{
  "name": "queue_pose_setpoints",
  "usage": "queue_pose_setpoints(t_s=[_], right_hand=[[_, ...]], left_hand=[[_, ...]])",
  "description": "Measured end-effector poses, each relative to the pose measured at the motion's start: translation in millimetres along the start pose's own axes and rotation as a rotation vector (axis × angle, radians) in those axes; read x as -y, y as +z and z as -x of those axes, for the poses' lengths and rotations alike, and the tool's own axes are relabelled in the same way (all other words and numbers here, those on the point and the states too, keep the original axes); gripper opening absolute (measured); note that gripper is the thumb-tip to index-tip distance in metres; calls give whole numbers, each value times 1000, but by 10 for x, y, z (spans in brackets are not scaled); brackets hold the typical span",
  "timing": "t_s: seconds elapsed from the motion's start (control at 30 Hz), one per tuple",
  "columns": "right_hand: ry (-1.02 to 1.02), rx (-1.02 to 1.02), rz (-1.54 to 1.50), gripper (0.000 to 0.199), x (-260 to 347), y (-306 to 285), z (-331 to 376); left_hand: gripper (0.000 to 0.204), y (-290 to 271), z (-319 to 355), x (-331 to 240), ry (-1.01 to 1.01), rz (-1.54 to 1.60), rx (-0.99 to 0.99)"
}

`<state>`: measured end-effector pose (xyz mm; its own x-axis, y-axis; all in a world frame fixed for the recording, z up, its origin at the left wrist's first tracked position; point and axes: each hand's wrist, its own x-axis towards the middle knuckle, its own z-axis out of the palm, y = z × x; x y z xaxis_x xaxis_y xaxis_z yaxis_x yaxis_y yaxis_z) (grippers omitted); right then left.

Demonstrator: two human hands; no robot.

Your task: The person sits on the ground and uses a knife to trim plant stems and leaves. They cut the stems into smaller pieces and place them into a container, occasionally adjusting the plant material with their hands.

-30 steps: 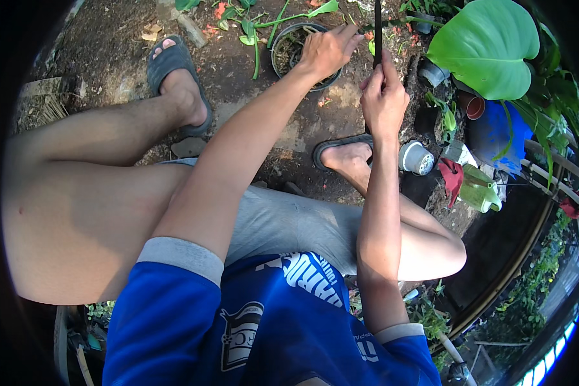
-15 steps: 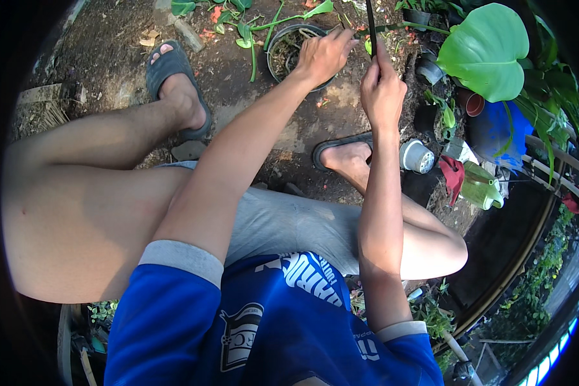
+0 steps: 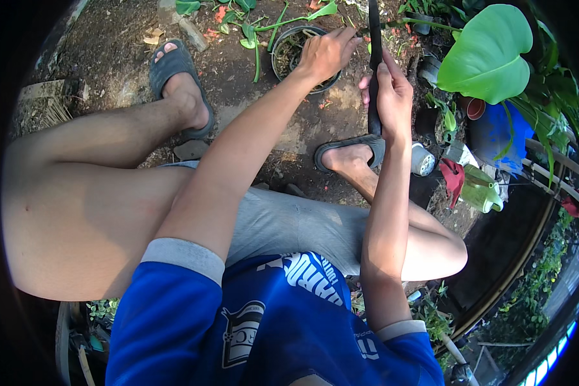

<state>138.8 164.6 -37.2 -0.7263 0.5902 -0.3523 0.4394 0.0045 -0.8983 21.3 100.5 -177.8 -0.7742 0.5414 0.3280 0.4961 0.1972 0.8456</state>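
Note:
My left hand (image 3: 328,56) reaches over a dark round pot (image 3: 278,72), its fingers closed on the end of a plant stem (image 3: 405,24). The stem runs right to a large glossy green leaf (image 3: 486,58). Brown roots or dry stalks show inside the pot, partly hidden by the hand. Right of the pot, my right hand (image 3: 392,93) grips a knife (image 3: 375,45) by its black handle. Its dark blade points away from me and crosses in front of the stem; whether it touches the stem, I cannot tell.
Cut leaves and stems (image 3: 257,55) lie on the soil around the pot. To the right are a small grey-white pot (image 3: 422,159), a red cloth (image 3: 452,180), a green watering can (image 3: 482,190) and a blue container (image 3: 498,132). My sandalled feet (image 3: 183,90) stand either side.
My right hand has turned and shifted slightly right and nearer, showing more of the knife's broad side and its handle end. My left hand stays almost where it was, on the stem.

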Motion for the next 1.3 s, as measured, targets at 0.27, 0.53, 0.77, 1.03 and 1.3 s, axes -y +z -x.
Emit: queue_pose_setpoints(t_s=[0.27, 0.53, 0.77, 1.03, 1.3], right_hand=[[-310, -268, 726, 42, -169, -7, 392], [-365, -320, 755, 49, -202, -77, 377], [-306, -294, 690, 43, -183, -61, 402], [-333, -288, 641, 41, -204, -19, 400], [-358, -318, 743, 25, -492, 31, 236]], left_hand=[[34, -8, -38, 36, -44, 68, 34], [41, -10, 10, 122, 63, 87, -14], [35, 18, 16, 217, 146, 16, -48], [26, 33, -1, 168, 86, 83, -96], [41, -27, -71, 241, -26, 156, -19]])
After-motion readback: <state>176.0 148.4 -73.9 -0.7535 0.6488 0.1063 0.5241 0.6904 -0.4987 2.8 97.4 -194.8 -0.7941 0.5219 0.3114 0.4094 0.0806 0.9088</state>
